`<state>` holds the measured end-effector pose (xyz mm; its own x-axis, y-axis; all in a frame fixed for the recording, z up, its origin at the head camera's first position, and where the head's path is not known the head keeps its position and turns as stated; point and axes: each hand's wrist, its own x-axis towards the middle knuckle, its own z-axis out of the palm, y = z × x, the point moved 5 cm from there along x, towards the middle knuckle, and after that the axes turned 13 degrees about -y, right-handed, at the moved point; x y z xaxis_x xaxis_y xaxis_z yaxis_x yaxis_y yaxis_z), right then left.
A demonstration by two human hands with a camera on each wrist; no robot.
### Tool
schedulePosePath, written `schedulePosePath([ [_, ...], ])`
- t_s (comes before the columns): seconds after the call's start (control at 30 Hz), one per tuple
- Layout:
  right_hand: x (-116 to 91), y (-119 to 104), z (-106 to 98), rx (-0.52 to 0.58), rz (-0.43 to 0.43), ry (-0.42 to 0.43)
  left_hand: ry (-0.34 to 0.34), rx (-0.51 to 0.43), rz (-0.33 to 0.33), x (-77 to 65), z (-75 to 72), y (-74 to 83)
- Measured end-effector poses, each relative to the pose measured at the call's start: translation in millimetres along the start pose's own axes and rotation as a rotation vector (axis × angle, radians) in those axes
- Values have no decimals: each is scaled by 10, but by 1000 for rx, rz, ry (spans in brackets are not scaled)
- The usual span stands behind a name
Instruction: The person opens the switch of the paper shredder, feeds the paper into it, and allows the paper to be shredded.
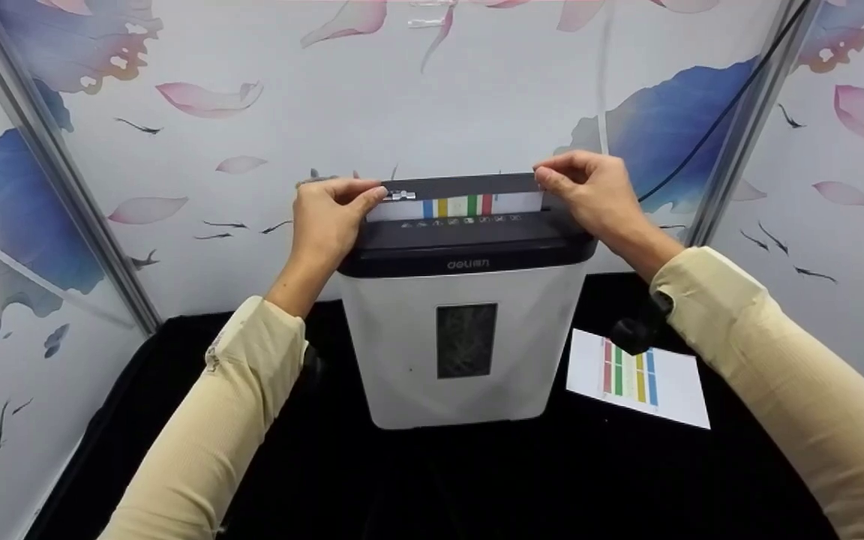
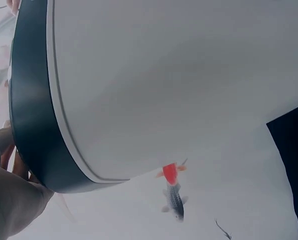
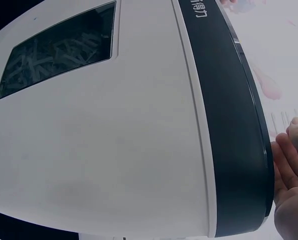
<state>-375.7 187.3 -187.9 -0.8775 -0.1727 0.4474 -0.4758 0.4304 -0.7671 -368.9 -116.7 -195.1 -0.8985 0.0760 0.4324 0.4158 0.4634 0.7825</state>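
A printed sheet of paper (image 1: 507, 202) with coloured stripes stands in the slot of a paper shredder (image 1: 394, 322). Only a low strip shows above the dark lid (image 1: 417, 240). At the sheet's upper left corner, my left hand (image 1: 327, 221) pinches it between thumb and finger. My right hand (image 1: 597, 191) is just above the right corner, its thumb and forefinger close together, and no paper shows between them. Seen from the right wrist, those fingers (image 3: 289, 160) lie loosely bent beside the lid. The left wrist view shows part of the left hand (image 2: 19, 200) by the lid's end.
Another printed sheet (image 1: 683, 382) lies on the black cloth (image 1: 462, 480) to the right of the shredder. Shreds show through the bin's window (image 3: 59, 55). A black cable (image 1: 732, 112) runs down the back right corner. Patterned wall panels (image 1: 439, 105) stand close behind.
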Motion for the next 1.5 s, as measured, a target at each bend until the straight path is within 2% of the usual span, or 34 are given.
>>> schedulePosePath([
  [0.17, -9, -13, -23, 22, -13, 11, 10, -43, 19, -45, 8, 45],
  [0.27, -22, -10, -56, 38, -29, 23, 12, -76, 53, -97, 5, 96],
  [0.5, -63, 13, -157, 16, -60, 76, 31, -224, 141, -232, 17, 207],
  [0.6, -101, 7, -186, 28, -58, 85, 44, -287, 156, -324, 33, 268],
  [0.77, -225, -60, -217, 48, -50, 100, 31, -363, 171, -580, 95, 481],
  [0.9, -311, -59, -238, 35, -52, 116, -8, -413, 164, -747, 230, 535],
  [1.13, -381, 101, -299, 35, -33, 141, -30, -473, 202, -820, 570, 320],
  [1.23, -421, 187, -327, 41, -22, 150, -48, -457, 215, -882, 708, 311],
  [1.37, -475, 355, -386, 49, 6, 162, -87, -429, 212, -987, 911, 310],
  [1.5, -514, 631, -476, 63, 23, 190, -127, -468, 186, -1084, 1134, 273],
])
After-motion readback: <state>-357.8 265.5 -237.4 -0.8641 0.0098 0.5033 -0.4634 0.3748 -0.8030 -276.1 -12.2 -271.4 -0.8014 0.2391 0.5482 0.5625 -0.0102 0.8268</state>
